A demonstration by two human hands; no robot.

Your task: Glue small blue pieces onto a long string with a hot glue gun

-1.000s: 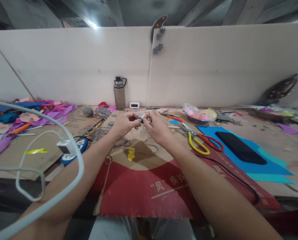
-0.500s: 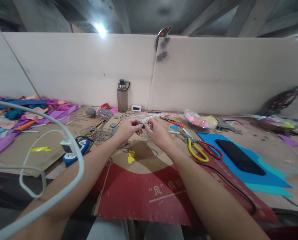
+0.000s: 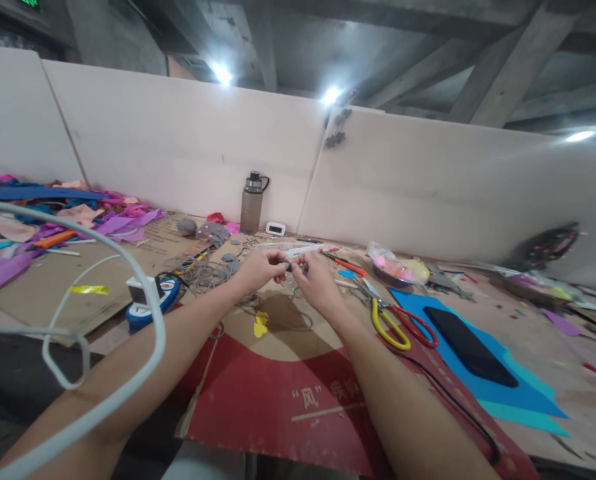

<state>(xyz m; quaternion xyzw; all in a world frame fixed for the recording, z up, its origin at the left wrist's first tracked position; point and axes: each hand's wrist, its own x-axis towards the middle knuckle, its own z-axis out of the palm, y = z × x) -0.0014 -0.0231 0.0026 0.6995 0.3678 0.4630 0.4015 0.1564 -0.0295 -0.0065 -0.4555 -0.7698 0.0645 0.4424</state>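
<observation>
My left hand [image 3: 264, 269] and my right hand [image 3: 312, 275] meet above the cardboard, fingertips pinched together. Between them is a small dark grey piece [image 3: 289, 267], mostly hidden by the fingers; its kind is too small to tell. Both hands are closed on it. Grey cord [image 3: 203, 275] lies tangled beside my left hand. Under the hands is a red and brown cardboard sheet [image 3: 273, 400], with yellow heart-shaped cutouts [image 3: 261, 324] on it. To the right of my right hand lie scissors [image 3: 391, 325] with one yellow and one red handle.
A black phone [image 3: 471, 345] rests on blue sheets [image 3: 533, 395] at right. A bottle [image 3: 251, 205] and small white clock [image 3: 275, 229] stand by the partition. A white cable [image 3: 153, 340] loops across the left foreground near a blue power strip [image 3: 153, 308]. Coloured scraps [image 3: 78, 223] pile up at far left.
The camera view has tilted and shifted, so the partition now slopes down to the right. Both hands stay together on the small grey piece, with little visible movement of the fingers.
</observation>
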